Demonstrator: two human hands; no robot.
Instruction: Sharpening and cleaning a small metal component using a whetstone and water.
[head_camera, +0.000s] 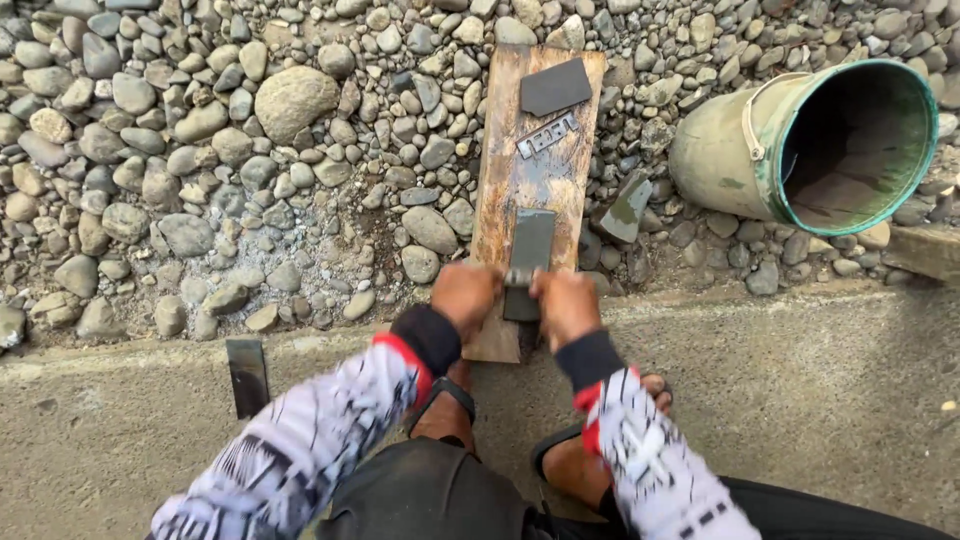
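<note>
Pebbles (200, 150) behind, blade (528, 262) seemingly pinched between both hands' fingers (497, 285) on plank (520, 180)

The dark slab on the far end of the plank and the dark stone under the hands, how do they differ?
The dark slab lies untouched and skewed at the plank's far end; the dark stone lies lengthwise near the left hand and right hand. The slab looks squarish, the stone long and narrow. Both are flat, grey and rest on the plank.
</note>
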